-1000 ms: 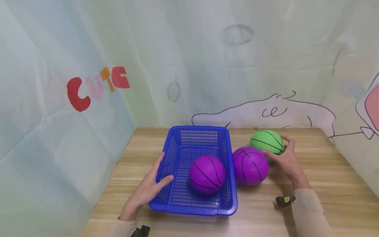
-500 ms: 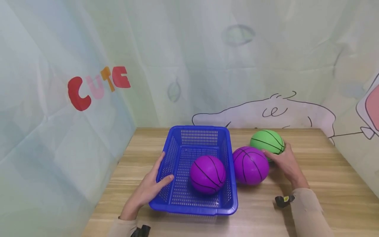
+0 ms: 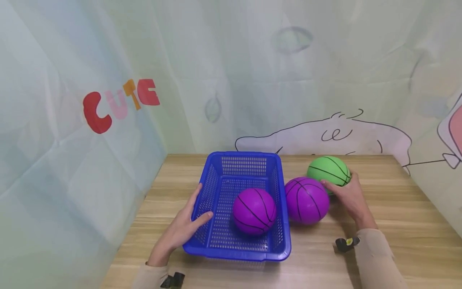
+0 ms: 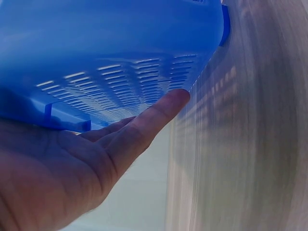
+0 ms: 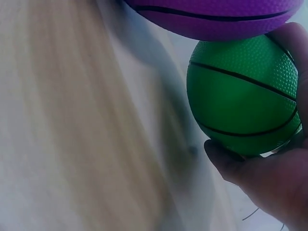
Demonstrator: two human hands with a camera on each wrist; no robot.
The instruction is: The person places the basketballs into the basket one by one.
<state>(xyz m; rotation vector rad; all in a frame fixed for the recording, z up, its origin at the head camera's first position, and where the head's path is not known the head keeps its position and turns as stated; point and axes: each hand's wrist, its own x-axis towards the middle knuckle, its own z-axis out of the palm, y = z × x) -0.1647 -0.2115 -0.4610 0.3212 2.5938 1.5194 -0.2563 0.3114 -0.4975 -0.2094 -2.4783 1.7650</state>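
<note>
My left hand (image 3: 178, 230) holds the left side of a blue plastic basket (image 3: 236, 255), its thumb over the rim and its fingers along the outer wall. In the left wrist view those fingers (image 4: 149, 118) lie against the slotted wall. Inside the basket, toward its right, sits a purple ball with black basketball lines (image 3: 254, 211). A second purple ball (image 3: 306, 200) stands on the table just outside the right wall. Behind it, my right hand (image 3: 351, 200) grips a green ball (image 3: 327, 170) from its right side; thumb and fingers curve round it in the right wrist view.
Everything stands on a wood-grain table (image 3: 404, 224). A pale printed cloth (image 3: 187, 80) hangs behind and at both sides, with coloured letters (image 3: 120, 105) on the left. Dark small devices are strapped at both wrists.
The fingers of my right hand have slid from the far side of the green ball down its right side. The green ball has shifted very slightly right. My left hand keeps its place on the basket.
</note>
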